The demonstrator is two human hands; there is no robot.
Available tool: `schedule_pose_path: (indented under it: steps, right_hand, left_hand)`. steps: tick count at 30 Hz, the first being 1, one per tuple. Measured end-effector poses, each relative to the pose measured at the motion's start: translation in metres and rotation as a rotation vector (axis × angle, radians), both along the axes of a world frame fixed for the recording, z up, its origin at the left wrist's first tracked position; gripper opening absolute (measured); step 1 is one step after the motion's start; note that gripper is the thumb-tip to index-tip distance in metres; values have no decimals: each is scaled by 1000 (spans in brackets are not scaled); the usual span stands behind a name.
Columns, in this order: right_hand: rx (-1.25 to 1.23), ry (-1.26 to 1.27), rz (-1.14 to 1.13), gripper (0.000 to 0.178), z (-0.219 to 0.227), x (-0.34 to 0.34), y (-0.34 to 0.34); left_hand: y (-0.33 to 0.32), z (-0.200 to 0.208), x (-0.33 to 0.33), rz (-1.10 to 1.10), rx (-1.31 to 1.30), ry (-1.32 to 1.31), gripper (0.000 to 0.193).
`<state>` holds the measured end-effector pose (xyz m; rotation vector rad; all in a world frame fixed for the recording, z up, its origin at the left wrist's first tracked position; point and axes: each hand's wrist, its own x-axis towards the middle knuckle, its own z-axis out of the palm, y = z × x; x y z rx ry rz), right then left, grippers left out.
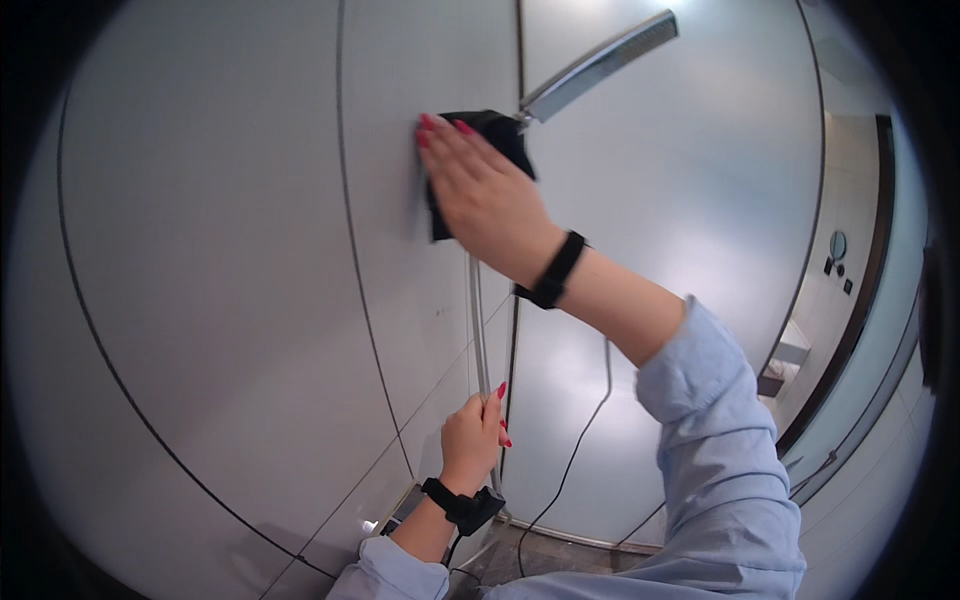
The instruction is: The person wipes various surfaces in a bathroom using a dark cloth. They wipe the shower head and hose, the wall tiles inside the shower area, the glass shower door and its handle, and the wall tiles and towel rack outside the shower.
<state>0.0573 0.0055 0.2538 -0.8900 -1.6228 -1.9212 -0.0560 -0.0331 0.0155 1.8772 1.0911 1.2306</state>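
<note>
My right hand [490, 205] presses a black cloth [490, 128] against the pale wall panel, its fingers laid over the cloth with the back of the hand toward me. Just beyond the cloth, a chrome hand shower [605, 65] with a flat, oblong head juts up to the right. From beneath the cloth a thin silvery pipe [477, 315] runs down the wall; whether it is rigid or a hose I cannot tell. Lower down, my left hand [470, 440] is closed around this pipe, thumb pointing up. The cloth hides whatever lies under it.
Large pale wall panels [220, 230] with dark seams stand at left. A frosted glass panel [690, 230] fills the middle right, and a dark cable [585, 440] hangs in front of it. Beyond, a round mirror [838, 245] hangs on a wall. Grey floor [570, 560] shows below.
</note>
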Motion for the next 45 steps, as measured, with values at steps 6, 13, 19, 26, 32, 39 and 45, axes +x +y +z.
schedule_pose_path:
  steps: [6,13,19,26,32,39,45]
  right_hand:
    - [-22,-46,212,44,0,30,4]
    - [127,83,580,45,15,121,-20]
    - [365,291,834,57,45,124,-3]
    - [97,244,784,58,5,89,52]
    - [325,187,650,49,40,128,50]
    - [146,108,606,50,10,99,66]
    - [253,150,642,57,40,125,47]
  left_hand:
    - [7,-2,-2,22,23,-43,41]
    - [8,-4,4,26,53,-11,39]
    - [19,-16,9,26,50,-56,39]
    - [27,-22,2,141,147,-5,37]
    - [25,-22,0,130,120,-39,37]
    - [26,-25,0,150,144,-23,37]
    - [20,-23,3,154,119,-74,38]
